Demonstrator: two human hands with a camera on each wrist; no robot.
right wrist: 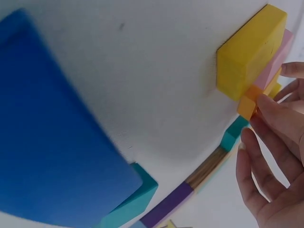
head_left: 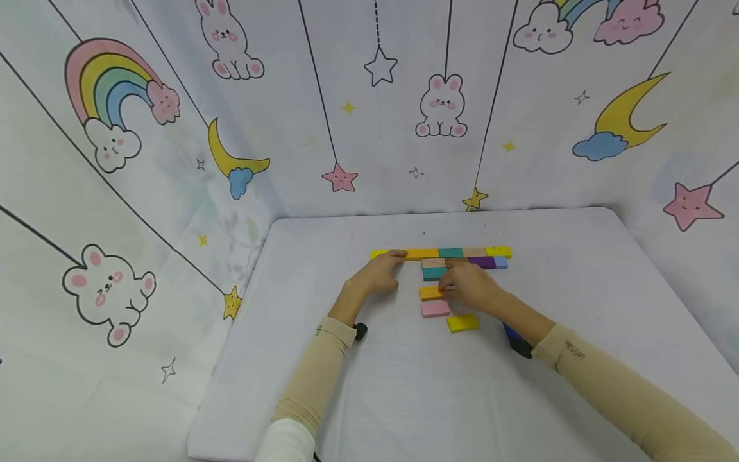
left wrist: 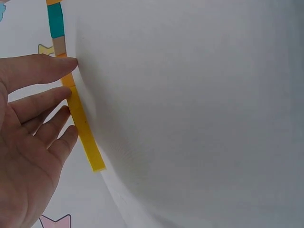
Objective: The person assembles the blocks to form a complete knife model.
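My left hand (head_left: 378,274) reaches the left end of a long row of coloured blocks. In the left wrist view its thumb lies against an orange block (left wrist: 66,71), and fairly straight fingertips touch the yellow block (left wrist: 88,133) at the row's end. My right hand (head_left: 473,287) pinches a small orange block (head_left: 430,293) near the table surface, with thumb and fingers at it in the right wrist view (right wrist: 247,105). Just nearer me lie a pink block (head_left: 435,310) and a yellow block (head_left: 463,323). A teal block (head_left: 434,274) sits beyond the pinched one.
The back row continues with a teal block (head_left: 450,253), a tan block (head_left: 475,252) and a yellow block (head_left: 498,251). Against it lie a tan block (head_left: 433,263), a brown one, a purple block (head_left: 482,262) and a light blue block (head_left: 501,262). A blue object (head_left: 510,335) shows under my right wrist.
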